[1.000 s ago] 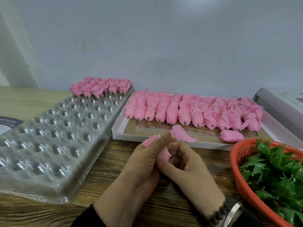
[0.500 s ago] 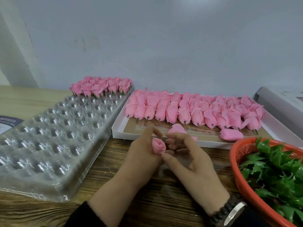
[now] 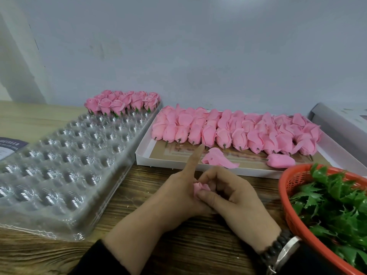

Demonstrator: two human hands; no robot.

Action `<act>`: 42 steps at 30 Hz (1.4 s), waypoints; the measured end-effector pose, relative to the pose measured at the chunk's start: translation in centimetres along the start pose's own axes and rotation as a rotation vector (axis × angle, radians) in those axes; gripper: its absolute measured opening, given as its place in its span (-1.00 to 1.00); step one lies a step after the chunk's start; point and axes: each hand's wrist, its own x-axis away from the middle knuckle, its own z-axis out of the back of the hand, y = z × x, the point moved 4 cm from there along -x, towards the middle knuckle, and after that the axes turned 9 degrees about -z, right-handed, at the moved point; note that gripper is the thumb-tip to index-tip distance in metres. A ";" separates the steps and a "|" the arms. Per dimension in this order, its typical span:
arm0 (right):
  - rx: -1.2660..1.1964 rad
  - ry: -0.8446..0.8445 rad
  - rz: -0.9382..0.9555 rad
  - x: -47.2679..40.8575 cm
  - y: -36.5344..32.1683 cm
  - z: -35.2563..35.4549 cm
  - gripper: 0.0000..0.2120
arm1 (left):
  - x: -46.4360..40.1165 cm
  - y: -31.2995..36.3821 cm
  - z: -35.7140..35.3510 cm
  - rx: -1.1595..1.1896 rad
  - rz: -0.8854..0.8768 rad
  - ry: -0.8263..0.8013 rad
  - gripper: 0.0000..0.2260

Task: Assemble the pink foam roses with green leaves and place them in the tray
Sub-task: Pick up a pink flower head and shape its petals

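My left hand [image 3: 174, 193] and right hand [image 3: 232, 193] both grip one pink rose [image 3: 200, 187] between curled fingers, left forefinger pointing up, over the desk [image 3: 123, 197]. Clear tray [image 3: 59, 155] lies left, white box [image 3: 168, 157] far, orange basket [image 3: 288, 197] right.
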 end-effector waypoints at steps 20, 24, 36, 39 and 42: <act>-0.017 0.084 -0.119 0.1 0.3 0.8 -0.21 | 0.5 -0.1 1.4 0.730 0.117 0.256 -0.85; 0.056 0.042 -0.013 0.0 0.3 0.1 -0.30 | 0.6 0.0 1.2 0.838 0.198 0.200 -0.87; -0.253 0.066 -0.093 -0.1 0.1 0.9 -0.82 | 0.7 -0.6 1.6 0.722 0.191 0.197 -0.88; -0.264 0.127 -0.084 -0.2 0.5 1.2 -0.86 | 0.9 0.0 2.1 0.525 0.180 0.156 -0.84; -0.233 0.191 -0.077 -0.4 0.9 1.4 -0.83 | 0.8 0.7 3.1 0.069 0.092 0.340 -0.81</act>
